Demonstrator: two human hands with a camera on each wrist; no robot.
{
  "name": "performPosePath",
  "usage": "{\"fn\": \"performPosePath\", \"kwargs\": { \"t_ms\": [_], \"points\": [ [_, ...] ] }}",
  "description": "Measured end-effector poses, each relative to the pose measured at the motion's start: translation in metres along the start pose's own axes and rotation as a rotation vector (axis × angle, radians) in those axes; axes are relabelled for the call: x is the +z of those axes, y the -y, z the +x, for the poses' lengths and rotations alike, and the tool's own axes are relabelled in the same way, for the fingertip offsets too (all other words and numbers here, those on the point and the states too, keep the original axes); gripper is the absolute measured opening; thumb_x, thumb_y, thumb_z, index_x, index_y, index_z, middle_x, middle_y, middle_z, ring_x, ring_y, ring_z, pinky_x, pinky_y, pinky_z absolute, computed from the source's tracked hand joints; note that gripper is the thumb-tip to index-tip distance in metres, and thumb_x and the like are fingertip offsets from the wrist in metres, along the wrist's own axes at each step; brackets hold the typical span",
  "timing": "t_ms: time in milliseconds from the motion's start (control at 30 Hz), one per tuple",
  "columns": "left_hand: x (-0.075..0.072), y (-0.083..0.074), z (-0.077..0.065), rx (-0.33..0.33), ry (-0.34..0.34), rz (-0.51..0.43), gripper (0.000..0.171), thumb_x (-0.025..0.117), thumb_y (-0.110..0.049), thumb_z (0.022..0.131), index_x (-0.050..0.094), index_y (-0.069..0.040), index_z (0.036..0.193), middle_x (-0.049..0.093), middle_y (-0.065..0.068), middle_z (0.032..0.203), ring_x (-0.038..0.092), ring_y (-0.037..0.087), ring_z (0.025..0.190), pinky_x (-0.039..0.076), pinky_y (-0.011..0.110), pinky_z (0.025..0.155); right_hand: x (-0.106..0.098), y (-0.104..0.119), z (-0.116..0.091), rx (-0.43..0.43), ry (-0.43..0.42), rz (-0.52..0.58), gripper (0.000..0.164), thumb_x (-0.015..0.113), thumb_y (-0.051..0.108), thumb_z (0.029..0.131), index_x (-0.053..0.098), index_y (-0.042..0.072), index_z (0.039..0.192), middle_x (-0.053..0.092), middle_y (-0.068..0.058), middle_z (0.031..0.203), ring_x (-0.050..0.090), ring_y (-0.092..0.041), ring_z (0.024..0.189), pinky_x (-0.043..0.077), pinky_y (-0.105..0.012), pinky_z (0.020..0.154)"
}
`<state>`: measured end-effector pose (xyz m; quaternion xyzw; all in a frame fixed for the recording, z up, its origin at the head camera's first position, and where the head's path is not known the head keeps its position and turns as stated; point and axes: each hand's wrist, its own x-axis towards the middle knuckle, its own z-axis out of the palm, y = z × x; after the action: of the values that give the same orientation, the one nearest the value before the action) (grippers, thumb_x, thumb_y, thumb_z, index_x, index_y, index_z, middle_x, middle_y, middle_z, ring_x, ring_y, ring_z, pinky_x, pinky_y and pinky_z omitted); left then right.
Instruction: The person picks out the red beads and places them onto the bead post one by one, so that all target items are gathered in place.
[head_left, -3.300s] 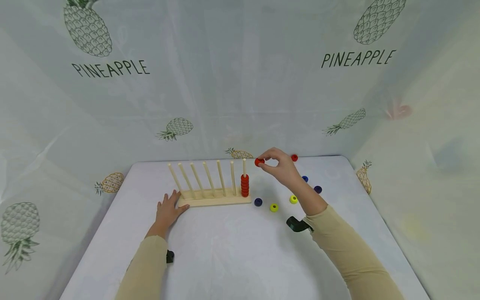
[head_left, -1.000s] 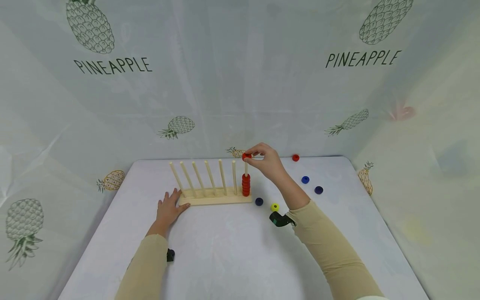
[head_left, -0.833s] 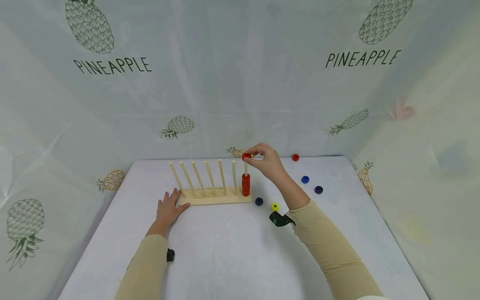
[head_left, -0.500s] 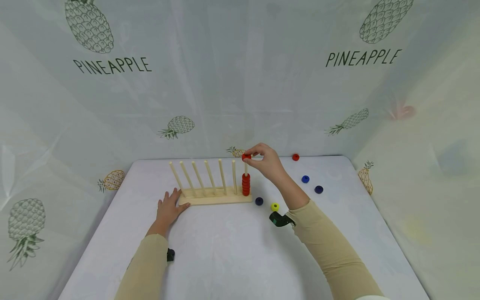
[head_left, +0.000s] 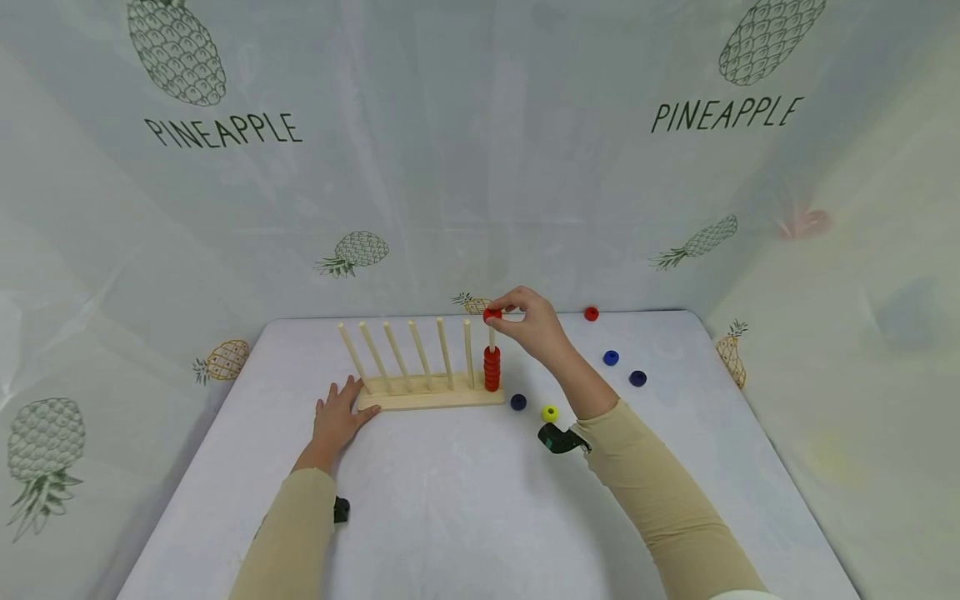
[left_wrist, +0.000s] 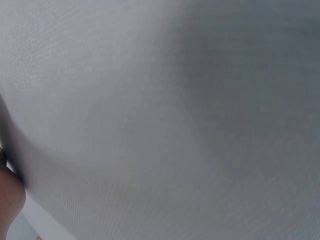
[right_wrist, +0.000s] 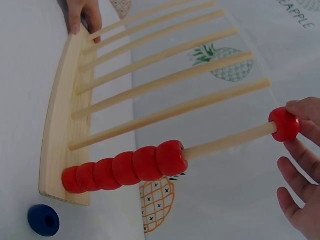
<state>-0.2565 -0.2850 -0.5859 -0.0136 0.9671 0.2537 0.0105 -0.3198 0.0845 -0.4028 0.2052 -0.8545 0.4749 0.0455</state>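
A wooden peg stand (head_left: 431, 402) with several upright rods stands on the table. Several red beads (head_left: 492, 370) are stacked on its rightmost rod; the other rods carry none. My right hand (head_left: 536, 327) pinches another red bead (right_wrist: 285, 124) between thumb and fingers at the tip of that same rod. In the right wrist view, the rod's end enters this bead, with a bare stretch of rod below it. My left hand (head_left: 335, 419) grips the left end of the stand's base, thumb in front and fingers behind. The left wrist view shows mostly blurred pale surface.
Near the stand's right end lie a dark blue bead (head_left: 518, 402) and a yellow bead (head_left: 550, 413). Farther right are a blue bead (head_left: 611, 357), a dark purple bead (head_left: 637, 378) and a loose red bead (head_left: 592, 313) by the table's back edge. A patterned curtain (head_left: 480, 167) hangs behind.
Since the oldest frame, my right hand has moved left, bringing the red bead onto the rod's tip. A second yellow bead is now hidden behind my right arm. My left hand stays put.
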Motion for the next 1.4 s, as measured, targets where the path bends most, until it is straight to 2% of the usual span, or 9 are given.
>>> {"fn": "performPosePath", "kwargs": {
  "t_ms": [800, 1133, 1400],
  "points": [
    [0.001, 0.002, 0.001, -0.003, 0.008, -0.005, 0.082, 0.062, -0.047, 0.093, 0.029, 0.001, 0.15, 0.016, 0.028, 0.156, 0.002, 0.053, 0.141, -0.003, 0.07, 0.109, 0.0, 0.005, -0.001, 0.043, 0.017, -0.037, 0.023, 0.076, 0.02, 0.087, 0.074, 0.012, 0.108, 0.062, 0.001, 0.107, 0.054, -0.024, 0.107, 0.05, -0.043, 0.088],
    [-0.003, -0.007, -0.004, -0.001, -0.005, -0.01, 0.078, 0.064, -0.042, 0.093, 0.031, 0.003, 0.149, 0.018, 0.029, 0.155, 0.004, 0.054, 0.141, -0.001, 0.07, 0.109, 0.0, 0.005, -0.001, 0.046, 0.024, -0.042, 0.022, 0.076, 0.02, 0.087, 0.074, 0.012, 0.107, 0.062, 0.0, 0.106, 0.054, -0.023, 0.105, 0.05, -0.042, 0.087],
    [-0.005, -0.008, -0.004, -0.002, 0.0, 0.001, 0.078, 0.063, -0.042, 0.094, 0.031, 0.003, 0.149, 0.019, 0.028, 0.155, 0.005, 0.053, 0.141, 0.0, 0.069, 0.109, 0.001, 0.005, -0.001, 0.065, 0.035, -0.042, 0.021, 0.076, 0.02, 0.087, 0.075, 0.013, 0.107, 0.062, -0.001, 0.108, 0.054, -0.03, 0.11, 0.05, -0.043, 0.087]
  ]
}}
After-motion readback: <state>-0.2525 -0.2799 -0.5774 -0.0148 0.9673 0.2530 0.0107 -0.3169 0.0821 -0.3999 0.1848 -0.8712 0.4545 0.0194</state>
